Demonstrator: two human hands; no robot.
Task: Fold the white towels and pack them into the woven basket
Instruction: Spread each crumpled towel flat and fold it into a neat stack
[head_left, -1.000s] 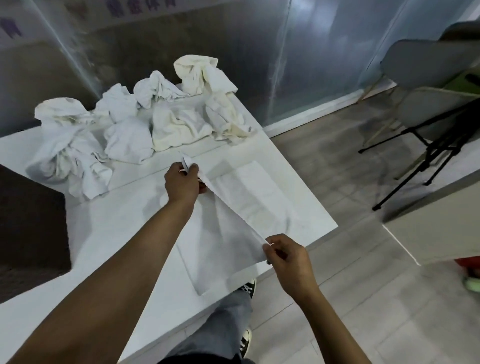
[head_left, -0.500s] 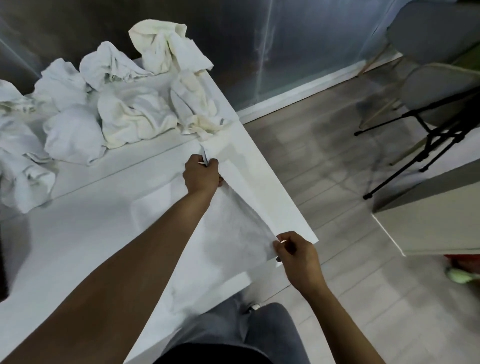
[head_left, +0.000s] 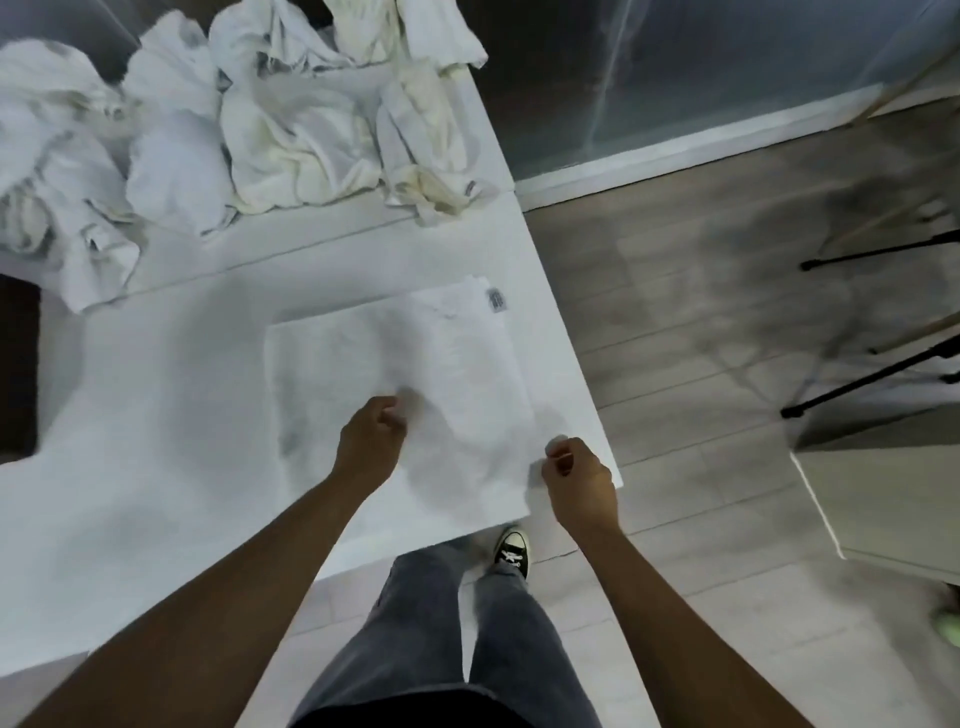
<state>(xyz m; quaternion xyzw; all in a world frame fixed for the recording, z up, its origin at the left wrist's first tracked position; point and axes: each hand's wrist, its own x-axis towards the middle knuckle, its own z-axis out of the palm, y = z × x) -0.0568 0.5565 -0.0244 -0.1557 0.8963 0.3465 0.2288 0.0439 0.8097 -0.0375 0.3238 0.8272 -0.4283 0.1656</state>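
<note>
White cloth: a folded towel (head_left: 400, 374) lies flat on the desk (head_left: 156, 415), near its right edge and just ahead of the person.
Left hand: the left hand (head_left: 370, 441) reaches in from the lower left with a straight forearm; its fingers are curled at the towel's near middle, seemingly pinching the cloth, though blur hides the contact.
Right hand: the right hand (head_left: 579, 480) sits at the towel's near right corner by the desk edge, fingers curled inward, thumb and forefinger together on what looks like the corner of the cloth.
Towel direction: roughly rectangular, its long axis runs from the person toward the far side of the desk, slightly tilted left; a small grey label (head_left: 496, 300) marks the far right corner.
Unfolded pile: crumpled towels (head_left: 249, 119) are heaped across the far side of the desk, well apart from the folded one; some are cream-tinted.
Cut off: the pile runs out of the top and left of the view.
Hard to make out: motion blur softens both hands and the towel's near edge, so the grips are uncertain.
Below: grey trousers (head_left: 441, 639) and a black shoe (head_left: 511, 551) on the wooden floor (head_left: 727, 312).
</note>
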